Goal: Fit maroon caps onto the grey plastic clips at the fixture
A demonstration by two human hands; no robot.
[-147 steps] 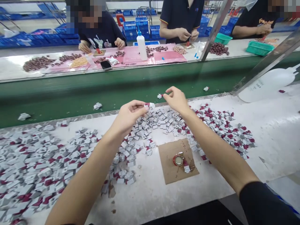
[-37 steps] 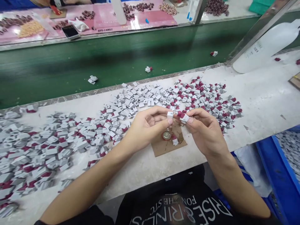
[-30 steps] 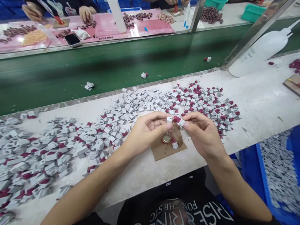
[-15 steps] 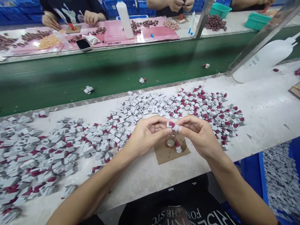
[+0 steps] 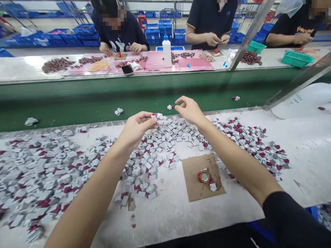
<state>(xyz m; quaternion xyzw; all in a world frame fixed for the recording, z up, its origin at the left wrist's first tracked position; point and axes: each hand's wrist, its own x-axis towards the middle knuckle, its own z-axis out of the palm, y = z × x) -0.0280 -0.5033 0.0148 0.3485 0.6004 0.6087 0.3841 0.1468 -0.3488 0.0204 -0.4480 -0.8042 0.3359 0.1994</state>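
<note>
My left hand [image 5: 137,131] pinches a small grey-and-maroon piece [image 5: 159,116] between thumb and fingertips, above the far edge of the bench. My right hand [image 5: 190,111] reaches over the edge of the green belt, thumb and index finger apart, with nothing between them. Just left of its fingertips, a similar grey-and-maroon piece [image 5: 170,107] lies on the belt. Below my hands spreads a heap of grey blocks [image 5: 170,132], some with maroon parts. Nearer to me, a square of brown cardboard [image 5: 193,191] bears a small round container with a beaded rim [image 5: 204,177] and one grey-and-maroon piece [image 5: 212,186].
The green belt [image 5: 77,100] runs across behind the bench and carries a few more pieces. A slanted metal post [image 5: 289,86] and a large white bottle [image 5: 297,101] stand at right. Across the belt, several co-workers handle small parts; a white squeeze bottle [image 5: 167,53] stands there.
My hands have parted and moved forward from above the cardboard. The right one has let go of the piece, which the left now holds alone. The view has tilted up.
</note>
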